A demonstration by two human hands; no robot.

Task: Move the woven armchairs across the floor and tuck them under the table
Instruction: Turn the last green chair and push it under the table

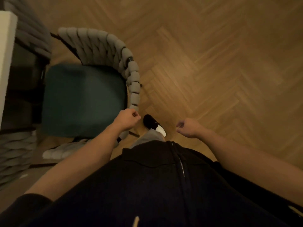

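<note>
While the head view looks straight down, the scene reads like this:
left hand (128,118): mid-frame, fingers curled in a fist over the woven backrest rim; looks like it grips the rim, contact partly hidden by the hand.
right hand (188,128): right of centre, fingers curled into a loose fist, holding nothing, well apart from the chair, over bare floor.
woven armchair (101,63): left-centre of frame, grey braided backrest curving around a teal seat cushion (82,99).
table (7,46): pale edge at far left; the chair's front sits just beside it, seat mostly outside.
second woven chair (14,154): lower left, blurred.
floor (213,63): herringbone wood.
foot (154,124): dark shoe between the hands.
</note>
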